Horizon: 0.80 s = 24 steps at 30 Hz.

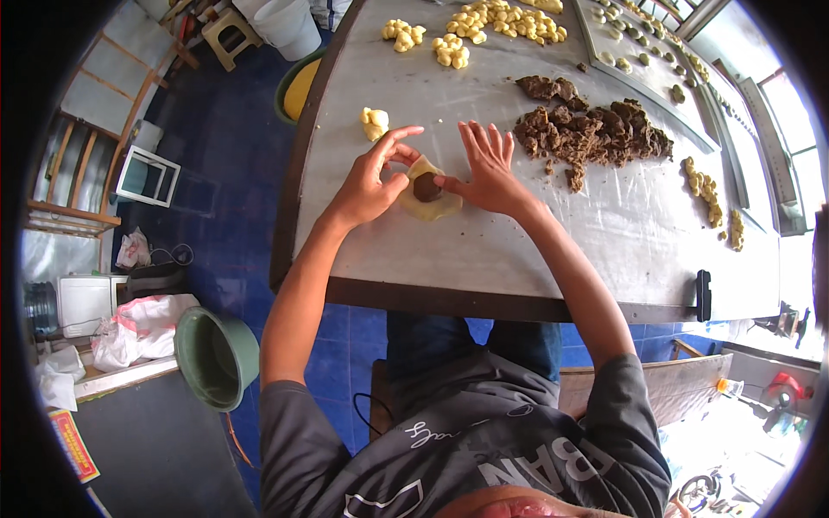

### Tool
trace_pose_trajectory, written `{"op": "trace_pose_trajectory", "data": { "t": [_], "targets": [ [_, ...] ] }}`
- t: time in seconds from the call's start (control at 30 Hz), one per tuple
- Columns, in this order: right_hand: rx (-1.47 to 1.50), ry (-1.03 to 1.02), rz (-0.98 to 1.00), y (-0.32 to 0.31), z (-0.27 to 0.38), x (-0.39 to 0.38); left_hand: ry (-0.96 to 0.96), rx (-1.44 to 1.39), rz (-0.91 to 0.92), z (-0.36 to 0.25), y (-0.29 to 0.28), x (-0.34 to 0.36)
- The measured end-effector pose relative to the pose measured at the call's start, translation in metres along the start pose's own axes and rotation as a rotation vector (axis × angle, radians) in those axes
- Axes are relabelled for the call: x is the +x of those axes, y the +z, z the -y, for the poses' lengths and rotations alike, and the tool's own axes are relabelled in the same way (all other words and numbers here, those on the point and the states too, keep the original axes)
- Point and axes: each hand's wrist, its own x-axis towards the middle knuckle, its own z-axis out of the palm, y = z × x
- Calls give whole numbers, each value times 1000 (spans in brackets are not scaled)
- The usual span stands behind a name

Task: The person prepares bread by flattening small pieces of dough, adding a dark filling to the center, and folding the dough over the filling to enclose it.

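A flattened pale dough round (425, 209) lies on the steel-topped table (363, 250) with a dark brown lump of filling (427, 185) at its middle. My left hand (376, 180) is curled at the dough's left side, its bent fingers holding the raised upper edge. My right hand (488, 173) has its fingers spread, with the thumb touching the filling's right side. A small cluster of pale dough pieces (374, 123) sits just beyond my left hand. A broken mass of brown filling (596, 134) spreads to the right of my right hand.
More dough pieces (453, 50) line the far end, and a tray of small balls (643, 59) is at far right. A black clamp-like object (704, 295) is on the near right edge. Left of the table are a green basin (216, 363), stool (231, 34) and buckets (285, 26).
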Motion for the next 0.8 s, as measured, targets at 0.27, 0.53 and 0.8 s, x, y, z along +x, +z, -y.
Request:
{"op": "trace_pose_trajectory", "data": {
  "t": [0.27,0.53,0.8],
  "targets": [
    [-19,30,103,4,-2,3,-10,-1,-11,3,0,-3],
    [-58,64,93,8,-8,4,-71,4,19,-5,0,3],
    [144,38,170,-9,6,8,-40,14,-3,-5,1,2]
  ]
}}
